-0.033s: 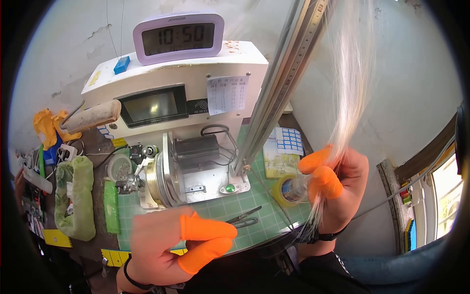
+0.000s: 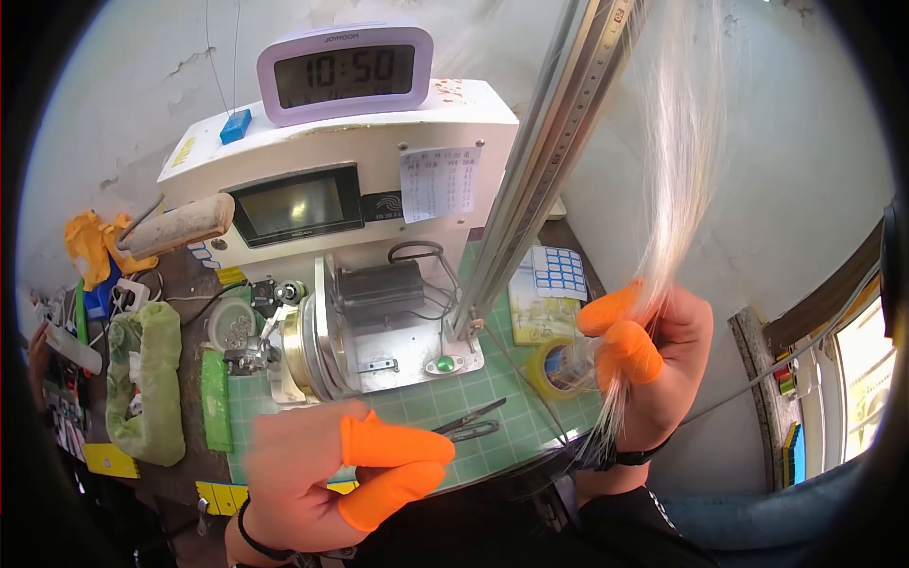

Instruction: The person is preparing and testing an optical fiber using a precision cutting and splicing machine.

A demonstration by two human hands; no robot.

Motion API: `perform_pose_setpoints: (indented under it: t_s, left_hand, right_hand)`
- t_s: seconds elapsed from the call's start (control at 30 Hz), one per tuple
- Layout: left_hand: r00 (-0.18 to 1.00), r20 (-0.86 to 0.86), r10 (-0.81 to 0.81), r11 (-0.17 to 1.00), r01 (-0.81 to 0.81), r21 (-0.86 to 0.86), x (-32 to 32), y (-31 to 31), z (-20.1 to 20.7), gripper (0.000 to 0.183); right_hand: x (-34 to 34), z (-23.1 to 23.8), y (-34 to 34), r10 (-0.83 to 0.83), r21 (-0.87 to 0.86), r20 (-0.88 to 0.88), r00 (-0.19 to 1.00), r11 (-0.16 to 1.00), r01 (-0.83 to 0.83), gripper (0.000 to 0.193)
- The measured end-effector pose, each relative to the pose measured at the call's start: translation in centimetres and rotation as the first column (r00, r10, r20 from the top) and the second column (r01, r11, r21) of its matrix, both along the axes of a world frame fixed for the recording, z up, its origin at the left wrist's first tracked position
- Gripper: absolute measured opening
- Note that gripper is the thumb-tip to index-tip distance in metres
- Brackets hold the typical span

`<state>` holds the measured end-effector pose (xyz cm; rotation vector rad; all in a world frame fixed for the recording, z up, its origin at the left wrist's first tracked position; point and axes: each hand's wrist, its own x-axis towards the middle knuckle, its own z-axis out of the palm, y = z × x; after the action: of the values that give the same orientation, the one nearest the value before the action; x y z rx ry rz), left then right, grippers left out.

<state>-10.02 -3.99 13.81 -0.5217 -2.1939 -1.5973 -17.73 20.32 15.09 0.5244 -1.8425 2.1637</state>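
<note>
My right hand (image 2: 663,369), with orange finger cots on its thumb and index finger, grips a bundle of fine pale fibres (image 2: 674,180). The strands rise above the hand toward the top edge, and their loose lower ends fan out below it. My left hand (image 2: 346,473) is at the front of the green cutting mat (image 2: 516,417), partly blurred. Its orange-covered thumb and index finger are pinched together; anything between the tips is too small to make out. Scissors (image 2: 469,423) with dark blades lie on the mat just beyond those fingertips.
Behind my hands stands a white machine (image 2: 331,151) with a screen, motor and brass-coloured wheel (image 2: 301,350), topped by a lilac digital clock (image 2: 346,74). A slanted metal rail (image 2: 540,180) rises beside it. A tape roll (image 2: 549,369) sits near my right hand; a green-lined box (image 2: 142,383) stands left.
My left hand has shifted very slightly left, its fingers still pinched. The right hand and the fibres stay in place.
</note>
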Motion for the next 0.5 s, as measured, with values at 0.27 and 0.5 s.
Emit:
perform_pose_setpoints:
  t_s: [0.27,0.5]
  left_hand:
    - [0.999,-0.033,-0.026,0.997,0.028,0.071,0.1,-0.7,-0.7,0.029]
    - [0.997,-0.013,-0.076,0.994,0.077,0.071,0.3,-1.1,-1.0,0.034]
  right_hand:
    - [-0.3,-0.8,0.4,0.028,-0.056,-0.029,0.999,0.998,-0.029,0.010]
    - [-0.3,-1.0,0.7,-0.034,-0.094,-0.106,0.994,0.995,0.024,0.014]
